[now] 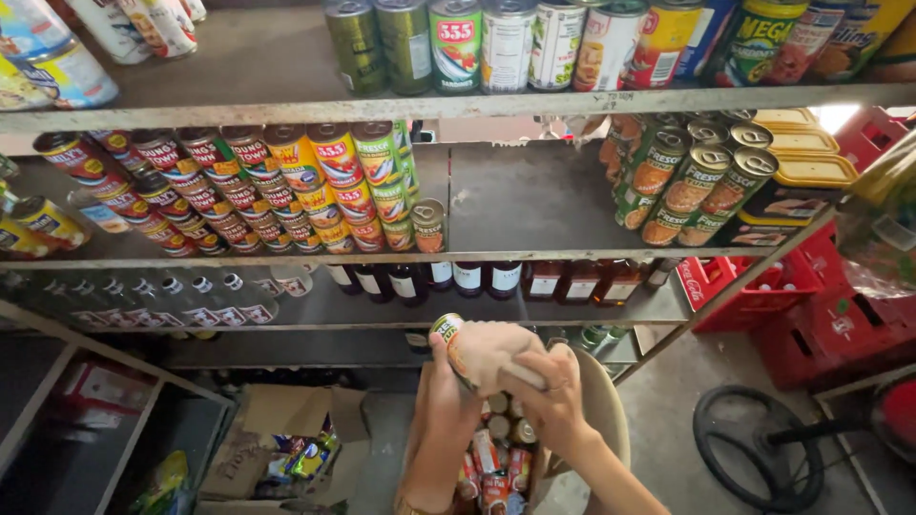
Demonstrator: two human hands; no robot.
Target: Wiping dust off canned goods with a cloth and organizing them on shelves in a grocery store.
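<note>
Two hands are up in front of the metal shelves (458, 103). The left hand (447, 386) is closed around a small can (448, 336). The can is tipped on its side, with its shiny end pointing up and to the left. A beige cloth (491, 351) is pressed on the can. The right hand (551, 396) is closed on that cloth, and its fingers wrap over the top. The two hands touch each other around the can.

Right under the hands is a light round tub (606, 410). It has more small cans (496, 458) in it, red ones and shiny ones, all piled together.

The can in the hands is in the air, just above the tub and below the middle shelf.

On the middle shelf, rows of red and green cans (286, 186) lie stacked on the left. One lone can (428, 225) stands at the front edge beside them. More green cans with brown pictures (697, 181) sit on the right side. On the top shelf there is a row of tall cans (506, 43). Lower down, dark bottles (468, 277) stand in a line.

Red crates (811, 305) are on the floor to the right. A cardboard box (286, 439) with bright packets sits low on the left.
</note>
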